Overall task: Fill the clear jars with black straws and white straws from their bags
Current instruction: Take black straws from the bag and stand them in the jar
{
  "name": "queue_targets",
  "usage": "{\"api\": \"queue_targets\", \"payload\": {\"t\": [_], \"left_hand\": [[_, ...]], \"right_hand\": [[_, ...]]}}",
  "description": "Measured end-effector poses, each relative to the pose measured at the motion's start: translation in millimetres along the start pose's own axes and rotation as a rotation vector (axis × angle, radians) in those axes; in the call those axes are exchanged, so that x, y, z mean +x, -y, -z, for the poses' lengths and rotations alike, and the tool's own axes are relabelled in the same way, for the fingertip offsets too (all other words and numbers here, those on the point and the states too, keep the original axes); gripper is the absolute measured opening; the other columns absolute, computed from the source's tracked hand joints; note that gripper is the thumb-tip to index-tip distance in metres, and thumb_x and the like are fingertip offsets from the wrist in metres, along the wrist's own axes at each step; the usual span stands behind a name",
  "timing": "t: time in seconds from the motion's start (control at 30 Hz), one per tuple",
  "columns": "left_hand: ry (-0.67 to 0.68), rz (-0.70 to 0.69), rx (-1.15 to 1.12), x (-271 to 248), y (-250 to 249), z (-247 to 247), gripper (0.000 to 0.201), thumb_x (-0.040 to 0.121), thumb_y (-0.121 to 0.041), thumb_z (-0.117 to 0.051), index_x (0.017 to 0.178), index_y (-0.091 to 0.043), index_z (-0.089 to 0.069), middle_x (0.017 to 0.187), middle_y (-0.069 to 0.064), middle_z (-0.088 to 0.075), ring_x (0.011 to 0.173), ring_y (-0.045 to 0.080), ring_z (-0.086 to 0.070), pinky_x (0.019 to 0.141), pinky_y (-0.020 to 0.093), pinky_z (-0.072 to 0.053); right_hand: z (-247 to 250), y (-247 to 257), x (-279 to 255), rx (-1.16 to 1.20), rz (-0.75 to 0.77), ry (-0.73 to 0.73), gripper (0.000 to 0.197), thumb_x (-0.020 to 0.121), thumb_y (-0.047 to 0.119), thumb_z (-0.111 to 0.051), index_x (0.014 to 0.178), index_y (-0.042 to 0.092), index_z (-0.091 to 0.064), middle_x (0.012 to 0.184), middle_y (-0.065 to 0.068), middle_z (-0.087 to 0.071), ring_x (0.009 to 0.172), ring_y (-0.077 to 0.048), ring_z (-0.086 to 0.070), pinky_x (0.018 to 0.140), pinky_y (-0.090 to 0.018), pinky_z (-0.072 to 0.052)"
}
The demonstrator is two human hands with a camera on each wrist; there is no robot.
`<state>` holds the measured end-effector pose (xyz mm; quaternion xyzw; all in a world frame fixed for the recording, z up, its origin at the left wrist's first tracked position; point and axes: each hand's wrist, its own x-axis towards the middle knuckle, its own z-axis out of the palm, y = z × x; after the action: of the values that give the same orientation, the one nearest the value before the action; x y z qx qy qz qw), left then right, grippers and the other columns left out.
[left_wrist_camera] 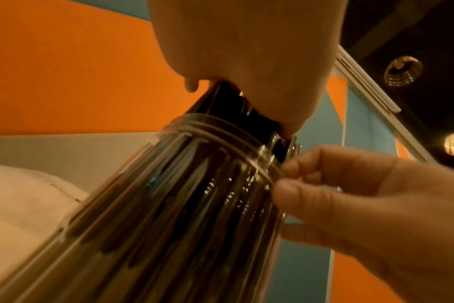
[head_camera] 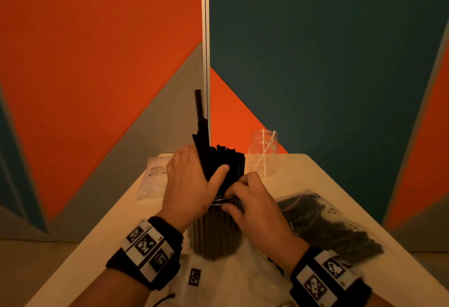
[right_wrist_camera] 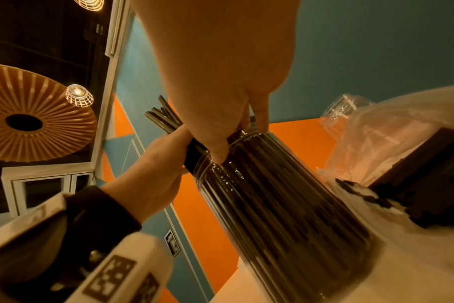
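Standing upright on a pale table [head_camera: 315, 175], a clear jar [head_camera: 215, 233] is packed full of black straws [head_camera: 228, 158], whose tops rise well above its rim. The left hand [head_camera: 189, 185] wraps around a bunch of these straws above the jar's mouth, thumb across the front and fingers curled behind, and a few of the gripped straws stick up higher than the rest. The right hand [head_camera: 255, 207] sits at the jar's threaded neck, its fingertips curled and pinching at the straws right where they meet the rim, thumb resting against the glass just below. In the left wrist view, the right hand's fingers [left_wrist_camera: 311, 164] press against the rim of the jar. Behind and to the right, near the table's far edge, a second clear jar [head_camera: 263, 151] holds only a couple of white straws [head_camera: 266, 153] leaning inside it. A clear bag of black straws [head_camera: 328, 226] lies on the table to the right of the full jar, close beside the right wrist. A bag of white straws [head_camera: 153, 178] lies to the left, at the far left part of the table. Both wrists wear black bands with square black-and-white markers.
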<state>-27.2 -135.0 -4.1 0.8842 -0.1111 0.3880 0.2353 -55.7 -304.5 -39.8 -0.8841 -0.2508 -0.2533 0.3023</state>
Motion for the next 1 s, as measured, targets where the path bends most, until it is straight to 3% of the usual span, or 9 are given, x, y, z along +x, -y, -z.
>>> {"api": "queue_targets", "payload": {"t": [0.17, 0.33, 0.47, 0.53, 0.63, 0.7, 0.73, 0.83, 1.0], "left_hand": [[0.018, 0.021, -0.29, 13, -4, 16, 0.05, 0.08, -0.071, -0.054, 0.112, -0.032, -0.048, 0.104, -0.013, -0.052, 0.101, 0.011, -0.053, 0.084, 0.04, -0.048], [-0.139, 0.134, -0.584, 33, -19, 27, 0.042, 0.088, -0.053, -0.063, 0.117, -0.026, -0.051, 0.109, -0.015, -0.061, 0.103, 0.003, -0.06, 0.088, 0.033, -0.053], [-0.213, 0.017, -0.506, 68, -33, 50, 0.063, 0.09, -0.044, -0.062, 0.143, -0.026, -0.034, 0.134, -0.006, -0.05, 0.116, 0.006, -0.053, 0.098, 0.032, -0.047], [-0.174, -0.07, -0.354, 86, -39, 61, 0.061, 0.092, -0.043, -0.058, 0.146, -0.025, -0.037, 0.139, -0.005, -0.048, 0.12, 0.007, -0.051, 0.099, 0.03, -0.043], [-0.12, -0.181, -0.178, 87, -40, 62, 0.03, 0.097, -0.035, -0.053, 0.117, -0.017, -0.067, 0.114, 0.001, -0.067, 0.109, 0.018, -0.06, 0.09, 0.033, -0.046], [-0.104, -0.23, -0.123, 64, -35, 47, 0.028, 0.1, -0.033, -0.05, 0.085, -0.017, -0.067, 0.082, -0.001, -0.065, 0.089, 0.027, -0.063, 0.073, 0.036, -0.043], [-0.064, -0.234, -0.097, 47, -31, 37, 0.032, 0.101, -0.036, -0.046, 0.087, -0.018, -0.068, 0.082, -0.001, -0.066, 0.089, 0.028, -0.063, 0.073, 0.036, -0.043], [0.073, -0.298, 0.061, 2, -15, 11, 0.052, 0.099, -0.046, -0.035, 0.128, -0.014, -0.064, 0.126, 0.004, -0.067, 0.118, 0.022, -0.059, 0.102, 0.033, -0.039], [0.195, -0.351, 0.254, -4, -12, 10, 0.063, 0.1, -0.053, -0.026, 0.145, -0.014, -0.048, 0.147, 0.006, -0.05, 0.138, 0.023, -0.043, 0.117, 0.039, -0.027]], "right_hand": [[-2, -1, 1, -0.017, 0.002, 0.001, 0.021, 0.09, 0.029, -0.073, 0.107, 0.021, -0.063, 0.112, 0.005, -0.041, 0.104, -0.014, -0.05, 0.088, -0.036, -0.05], [-2, -1, 1, -0.026, -0.011, 0.0, 0.021, 0.09, 0.032, -0.073, 0.107, 0.023, -0.064, 0.113, 0.006, -0.042, 0.105, -0.013, -0.051, 0.091, -0.033, -0.05], [-2, 0, 0, -0.029, -0.008, 0.008, 0.021, 0.091, 0.033, -0.072, 0.108, 0.023, -0.064, 0.112, 0.007, -0.041, 0.104, -0.012, -0.05, 0.091, -0.031, -0.049], [-2, 0, 0, -0.029, -0.011, 0.007, 0.021, 0.091, 0.032, -0.072, 0.108, 0.023, -0.064, 0.112, 0.007, -0.041, 0.104, -0.012, -0.05, 0.092, -0.031, -0.049], [-2, -1, -1, -0.029, -0.013, 0.01, 0.022, 0.091, 0.033, -0.072, 0.109, 0.023, -0.064, 0.112, 0.007, -0.041, 0.105, -0.012, -0.05, 0.092, -0.033, -0.05], [-1, -1, -2, -0.036, -0.01, 0.006, 0.023, 0.091, 0.034, -0.071, 0.109, 0.022, -0.063, 0.113, 0.006, -0.041, 0.104, -0.013, -0.051, 0.091, -0.033, -0.05], [-1, -2, -2, -0.043, -0.007, 0.004, 0.023, 0.091, 0.034, -0.071, 0.11, 0.022, -0.063, 0.114, 0.005, -0.041, 0.104, -0.014, -0.051, 0.091, -0.033, -0.05], [-3, -2, -1, -0.067, 0.016, 0.007, 0.023, 0.092, 0.03, -0.07, 0.11, 0.02, -0.062, 0.113, 0.002, -0.042, 0.104, -0.018, -0.051, 0.087, -0.036, -0.05], [-3, 0, -2, -0.085, 0.028, 0.008, 0.03, 0.09, 0.027, -0.071, 0.119, 0.022, -0.061, 0.119, 0.003, -0.043, 0.105, -0.019, -0.054, 0.084, -0.029, -0.048]]}}
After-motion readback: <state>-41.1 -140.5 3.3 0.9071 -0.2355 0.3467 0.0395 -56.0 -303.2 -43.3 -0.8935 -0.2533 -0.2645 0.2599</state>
